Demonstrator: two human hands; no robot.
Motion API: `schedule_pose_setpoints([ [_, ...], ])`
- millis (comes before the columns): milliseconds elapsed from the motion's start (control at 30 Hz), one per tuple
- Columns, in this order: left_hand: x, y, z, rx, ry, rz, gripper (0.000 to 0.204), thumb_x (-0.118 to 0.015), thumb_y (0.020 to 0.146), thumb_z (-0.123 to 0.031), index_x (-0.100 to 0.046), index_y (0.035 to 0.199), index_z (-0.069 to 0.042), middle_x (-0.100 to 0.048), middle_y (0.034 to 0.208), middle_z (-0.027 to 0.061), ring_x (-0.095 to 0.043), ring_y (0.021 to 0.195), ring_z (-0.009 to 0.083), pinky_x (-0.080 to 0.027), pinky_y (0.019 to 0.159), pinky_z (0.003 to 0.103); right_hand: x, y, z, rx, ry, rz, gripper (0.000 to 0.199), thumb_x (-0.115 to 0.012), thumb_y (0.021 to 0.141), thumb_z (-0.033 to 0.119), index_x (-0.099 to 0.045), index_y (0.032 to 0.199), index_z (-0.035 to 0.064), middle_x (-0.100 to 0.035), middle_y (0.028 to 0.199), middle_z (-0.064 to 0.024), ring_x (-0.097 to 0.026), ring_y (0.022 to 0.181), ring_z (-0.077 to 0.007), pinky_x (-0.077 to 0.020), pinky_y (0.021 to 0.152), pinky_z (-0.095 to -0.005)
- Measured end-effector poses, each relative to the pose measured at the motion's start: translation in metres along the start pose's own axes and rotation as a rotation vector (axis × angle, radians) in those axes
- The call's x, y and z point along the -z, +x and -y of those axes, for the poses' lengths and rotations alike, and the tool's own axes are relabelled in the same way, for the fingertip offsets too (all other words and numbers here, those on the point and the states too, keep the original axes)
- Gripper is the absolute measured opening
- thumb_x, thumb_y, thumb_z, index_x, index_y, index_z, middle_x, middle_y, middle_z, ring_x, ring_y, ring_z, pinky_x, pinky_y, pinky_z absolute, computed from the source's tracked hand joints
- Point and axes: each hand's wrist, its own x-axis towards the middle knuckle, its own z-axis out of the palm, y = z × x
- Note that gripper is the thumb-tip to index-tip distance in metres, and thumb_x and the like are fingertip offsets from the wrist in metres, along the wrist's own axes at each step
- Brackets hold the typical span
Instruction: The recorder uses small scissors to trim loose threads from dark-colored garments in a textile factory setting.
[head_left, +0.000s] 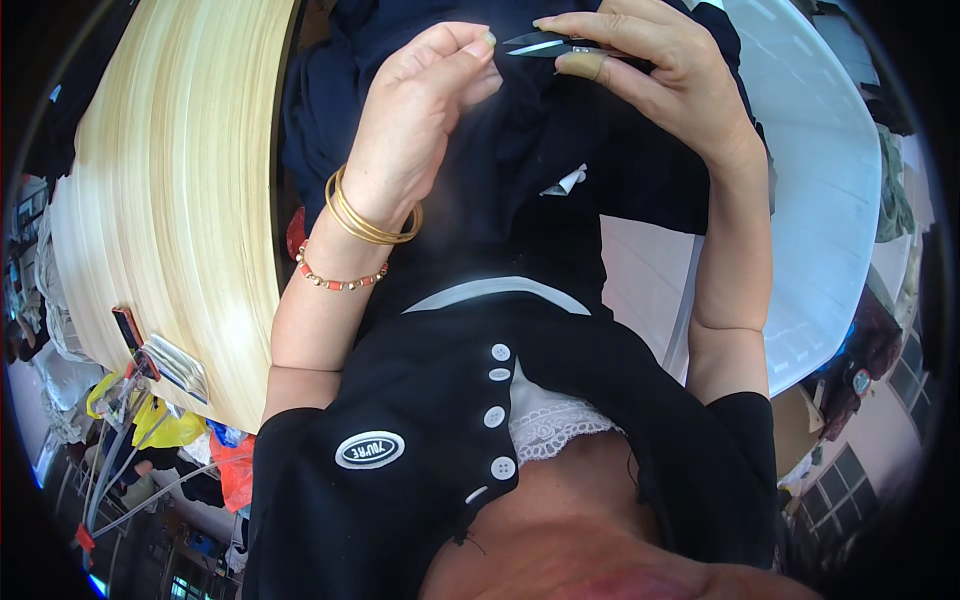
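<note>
Head view, right hand (pixel 675 70) grip around pointed metal snips (pixel 542 48), left hand (pixel 425 98) grip pinched closed, rumpled dark fabric (pixel 545 125) beneath

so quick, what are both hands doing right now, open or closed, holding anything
Left hand: closed in a pinch; whether it holds anything small cannot be told.
Right hand: closed, holding small snips with the blades parted.

Seen from above, the right hand (pixel 665 70) holds small snips (pixel 540 48), blades apart, over navy cloth (pixel 550 130). The left hand (pixel 430 100), pinched just beside the blades, may hold something too fine to see. A wood-grain table (pixel 180 200) is at left.
</note>
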Motion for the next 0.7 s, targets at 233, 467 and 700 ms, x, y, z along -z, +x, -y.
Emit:
schedule_pose_setpoints([
  [233, 0.003, 0.0, -0.001, 0.002, -0.014, 0.03, 0.015, -0.057, 0.096, -0.015, -0.064, 0.101, -0.002, -0.061, 0.084, -0.0026, -0.054, 0.076, 0.0038, -0.044, 0.074, 0.018, -0.001, 0.002, -0.001, 0.037, -0.022, -0.007, 0.021, -0.074, 0.08, 0.015, -0.072, 0.098, 0.0059, -0.052, 0.067, -0.0067, -0.05, 0.059, -0.0205, -0.0394, 0.055, -0.0317],
  [467, 0.0, 0.004, -0.002, -0.015, 0.823, 0.108, 0.047, -0.073, 0.087, -0.023, -0.055, 0.114, 0.011, -0.057, 0.084, -0.0014, -0.051, 0.079, 0.0037, -0.044, 0.069, 0.022, 0.006, -0.004, -0.01, -0.244, 0.369, -0.351, 0.022, -0.071, 0.085, 0.007, -0.069, 0.106, -0.0008, -0.063, 0.085, 0.0004, -0.054, 0.07, -0.0069, -0.0413, 0.061, -0.0202],
  [700, 0.074, -0.005, -0.178, -0.249, 0.576, 0.074, 0.028, -0.051, 0.095, -0.008, -0.062, 0.117, 0.004, -0.062, 0.122, 0.0129, -0.059, 0.115, 0.0208, -0.041, 0.104, 0.031, 0.017, -0.014, -0.028, -0.379, 0.686, -0.785, 0.026, -0.064, 0.094, 0.019, -0.065, 0.112, 0.0008, -0.051, 0.068, 0.0083, -0.036, 0.051, 0.0004, -0.0257, 0.046, -0.0159],
])
